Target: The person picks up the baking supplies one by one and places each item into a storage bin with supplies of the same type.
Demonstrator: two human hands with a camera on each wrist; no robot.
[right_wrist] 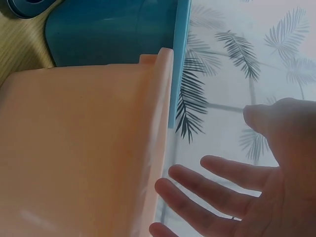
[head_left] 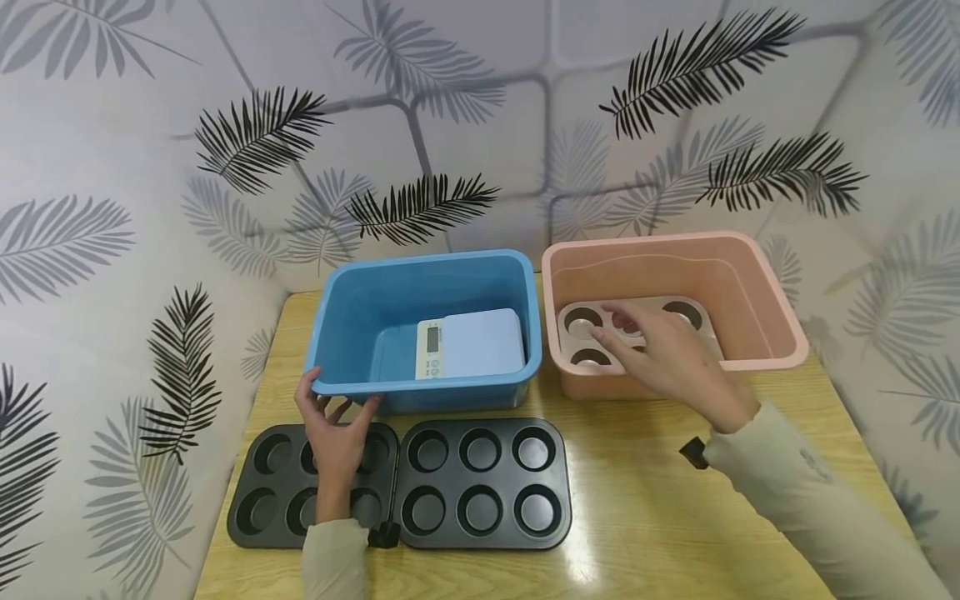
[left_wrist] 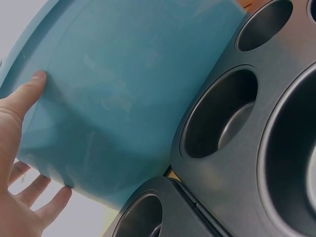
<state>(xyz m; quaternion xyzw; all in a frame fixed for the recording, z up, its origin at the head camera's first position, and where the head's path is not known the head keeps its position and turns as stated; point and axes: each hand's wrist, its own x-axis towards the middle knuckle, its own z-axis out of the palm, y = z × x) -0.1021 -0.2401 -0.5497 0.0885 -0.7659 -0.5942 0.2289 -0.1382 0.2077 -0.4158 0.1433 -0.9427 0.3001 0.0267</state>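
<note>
My left hand [head_left: 335, 442] is at the front left corner of a blue plastic bin [head_left: 442, 388]. Its thumb touches the bin's outer wall in the left wrist view, and the other fingertips meet the bin's edge. Inside that bin lies a white kitchen scale [head_left: 480, 343] with a small display. My right hand [head_left: 675, 358] hovers over a pink plastic bin [head_left: 772, 333], fingers spread and holding nothing in the right wrist view. A light-coloured muffin pan [head_left: 636, 307] lies in the pink bin, partly hidden by this hand. A reddish patch shows beside the fingers; I cannot tell what it is.
Two dark muffin pans, the left one [head_left: 247, 533] under my left forearm and the right one [head_left: 480, 427] beside it, lie before the blue bin. The wooden table [head_left: 660, 500] ends at a leaf-patterned wall [head_left: 480, 67] behind both bins.
</note>
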